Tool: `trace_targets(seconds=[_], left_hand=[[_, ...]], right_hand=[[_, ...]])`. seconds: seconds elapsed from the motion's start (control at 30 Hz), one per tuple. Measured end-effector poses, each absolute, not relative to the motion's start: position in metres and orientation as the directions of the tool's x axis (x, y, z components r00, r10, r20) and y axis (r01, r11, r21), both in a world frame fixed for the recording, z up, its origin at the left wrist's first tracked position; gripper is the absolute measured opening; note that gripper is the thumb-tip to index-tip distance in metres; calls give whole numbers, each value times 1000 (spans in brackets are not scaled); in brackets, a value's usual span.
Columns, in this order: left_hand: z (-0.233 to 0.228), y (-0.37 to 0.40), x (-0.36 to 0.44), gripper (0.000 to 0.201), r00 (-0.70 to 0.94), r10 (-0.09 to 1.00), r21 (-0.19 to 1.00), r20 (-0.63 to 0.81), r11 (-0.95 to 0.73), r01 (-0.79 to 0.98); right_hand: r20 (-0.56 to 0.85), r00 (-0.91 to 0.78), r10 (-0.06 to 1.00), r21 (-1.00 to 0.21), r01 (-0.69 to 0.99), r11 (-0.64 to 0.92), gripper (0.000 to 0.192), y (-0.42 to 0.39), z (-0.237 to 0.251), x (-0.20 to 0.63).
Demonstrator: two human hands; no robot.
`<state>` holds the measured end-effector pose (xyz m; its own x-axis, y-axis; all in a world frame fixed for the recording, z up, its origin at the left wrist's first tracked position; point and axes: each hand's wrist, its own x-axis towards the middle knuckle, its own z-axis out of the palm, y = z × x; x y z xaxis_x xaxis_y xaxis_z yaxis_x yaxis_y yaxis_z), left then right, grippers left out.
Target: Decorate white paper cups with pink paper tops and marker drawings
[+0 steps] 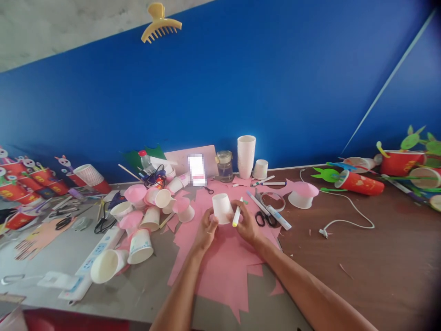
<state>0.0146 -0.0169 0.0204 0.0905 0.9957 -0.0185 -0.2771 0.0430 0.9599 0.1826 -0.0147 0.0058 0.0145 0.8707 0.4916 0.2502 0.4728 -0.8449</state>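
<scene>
A white paper cup [222,208] is held upside down above pink paper [220,271] in the middle of the table. My left hand [206,230] grips the cup's left side, thumb in front. My right hand [246,223] is beside the cup's right side, its fingers closed round a white marker [237,216] with a yellow end pointing down toward me. Whether the right fingers also touch the cup, I cannot tell. Black-handled scissors [265,219] and a glue tube [279,217] lie just right of my right hand.
A tall stack of paper cups [246,156] and a glass jar [224,165] stand by the blue wall. Several cups with pink tops [135,195] crowd the left, near a power strip [93,264]. At right lie a pink-topped cup [303,195], a white cable [354,220] and red cups [365,183].
</scene>
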Motion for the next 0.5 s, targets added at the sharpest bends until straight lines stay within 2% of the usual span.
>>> trace_targets(seconds=[0.1,0.2,0.37,0.5], left_hand=[[20,-18,16,47,130,984,985,124,-107,-132],[19,-19,18,43,111,982,987,151,-142,-79],[19,-19,19,30,37,995,971,95,-85,-223],[18,-16,17,25,3,998,966,61,-58,-253]], right_hand=[[537,-43,843,-782,350,516,33,-20,8,182],[571,-100,815,-718,420,555,32,-24,11,180],[626,-156,764,-636,464,616,28,-25,10,177],[666,-33,745,-675,399,621,29,-25,8,178]])
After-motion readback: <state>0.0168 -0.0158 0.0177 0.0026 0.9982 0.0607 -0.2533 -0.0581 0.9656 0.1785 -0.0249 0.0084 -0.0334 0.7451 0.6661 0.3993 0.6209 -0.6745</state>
